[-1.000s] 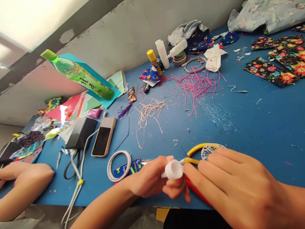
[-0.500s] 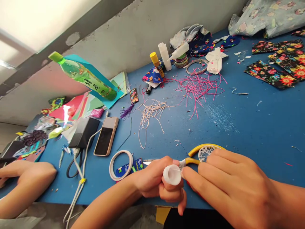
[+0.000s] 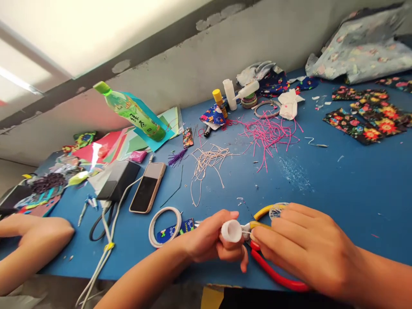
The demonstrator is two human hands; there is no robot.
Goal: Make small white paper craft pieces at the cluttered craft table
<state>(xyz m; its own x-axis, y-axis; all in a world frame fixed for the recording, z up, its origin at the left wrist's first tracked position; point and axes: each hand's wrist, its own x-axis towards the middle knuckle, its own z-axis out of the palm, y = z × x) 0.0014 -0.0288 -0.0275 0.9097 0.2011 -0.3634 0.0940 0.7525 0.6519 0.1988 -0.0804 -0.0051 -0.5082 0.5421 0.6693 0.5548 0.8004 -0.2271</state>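
Note:
Near the table's front edge, my left hand (image 3: 212,240) is closed around a small white cup-shaped piece (image 3: 231,231), its hollow side facing me. A thin white thread (image 3: 246,232) runs from that piece to my right hand (image 3: 302,244), whose thumb and forefinger are pinched on it. Partly hidden behind my right knuckles is a round white spool (image 3: 277,210) with a thread pattern; whether the hand grips it, I cannot tell. Under both hands lies a cutting tool with a yellow handle (image 3: 262,212) and a red handle (image 3: 280,274), its blade tips showing left of my left hand.
A white tape ring (image 3: 151,229) lies over blue printed fabric (image 3: 186,225). Beyond are a phone (image 3: 147,189), a black box (image 3: 120,180) with cables, beige cords (image 3: 209,161), pink cords (image 3: 268,133), a green bottle (image 3: 135,113) and floral fabric (image 3: 350,124). Another person's arm (image 3: 38,249) rests at left.
The camera view has tilted, so the table items sit slightly lower. My right hand has drawn slightly away from the white piece, and more of the red handle shows.

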